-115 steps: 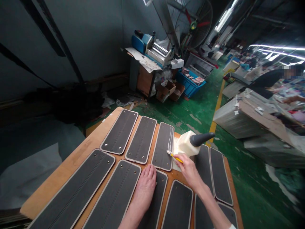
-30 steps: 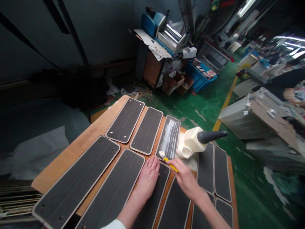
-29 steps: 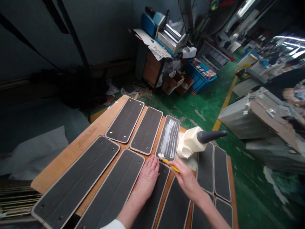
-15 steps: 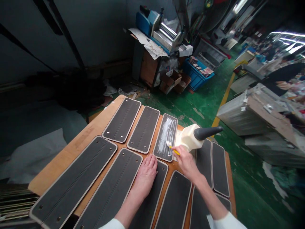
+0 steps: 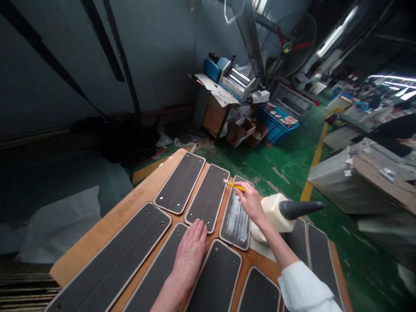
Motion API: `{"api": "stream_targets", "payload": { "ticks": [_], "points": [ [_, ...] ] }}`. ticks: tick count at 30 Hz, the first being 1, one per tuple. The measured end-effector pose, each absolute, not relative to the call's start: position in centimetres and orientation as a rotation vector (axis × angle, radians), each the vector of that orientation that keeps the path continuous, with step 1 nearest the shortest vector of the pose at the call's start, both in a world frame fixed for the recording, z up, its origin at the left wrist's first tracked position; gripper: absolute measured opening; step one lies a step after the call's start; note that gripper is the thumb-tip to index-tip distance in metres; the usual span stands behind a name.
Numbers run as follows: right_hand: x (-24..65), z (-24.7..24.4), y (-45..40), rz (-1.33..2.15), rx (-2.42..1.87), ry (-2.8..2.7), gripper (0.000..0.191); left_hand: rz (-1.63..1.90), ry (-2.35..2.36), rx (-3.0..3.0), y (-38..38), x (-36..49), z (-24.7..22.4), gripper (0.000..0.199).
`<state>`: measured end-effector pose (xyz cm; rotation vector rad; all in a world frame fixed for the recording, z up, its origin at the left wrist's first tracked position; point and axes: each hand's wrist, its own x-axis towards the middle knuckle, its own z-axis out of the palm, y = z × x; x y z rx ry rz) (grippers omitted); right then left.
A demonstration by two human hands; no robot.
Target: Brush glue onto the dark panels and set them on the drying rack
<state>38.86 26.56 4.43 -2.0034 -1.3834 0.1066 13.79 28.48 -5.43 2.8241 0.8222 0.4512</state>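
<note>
In the head view my right hand (image 5: 250,203) pinches a small brush (image 5: 236,186) with a yellow handle. Its whitish tip is over the right edge of a dark grey panel (image 5: 206,197) with a pale border and small metal eyelets. Below the wrist, another panel (image 5: 236,223) is streaked with a white paste. My left hand (image 5: 191,247) lies flat, fingertips on the near end of the unstreaked panel. Right of the streaked panel is a cream plastic bottle (image 5: 272,210) with a long dark nozzle, partly hidden by my right forearm.
More dark panels (image 5: 113,255) lie in rows on the brown board (image 5: 78,255). Beyond it, a blue roller machine (image 5: 234,78) stands on a cabinet near a blue crate (image 5: 276,125). Grey worktables (image 5: 338,177) line the right side, across the green floor (image 5: 260,169).
My right hand has lifted the brush off the streaked panel and moved it left to the neighbouring panel. My left hand has shifted to that panel's near end. The camera view has tilted upward.
</note>
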Motion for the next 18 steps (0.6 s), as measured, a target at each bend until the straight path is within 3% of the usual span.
{"api": "stream_targets", "payload": {
  "ticks": [7,18],
  "points": [
    [39.9,2.9,32.1,-0.082,-2.147,-1.420,0.017,0.381,0.862,2.886,31.1,12.7,-7.2,0.040],
    [27.9,3.4,21.0,0.521,-2.097,-1.649,0.024,0.377,0.877,2.871,30.7,12.8,-7.3,0.041]
  ]
}}
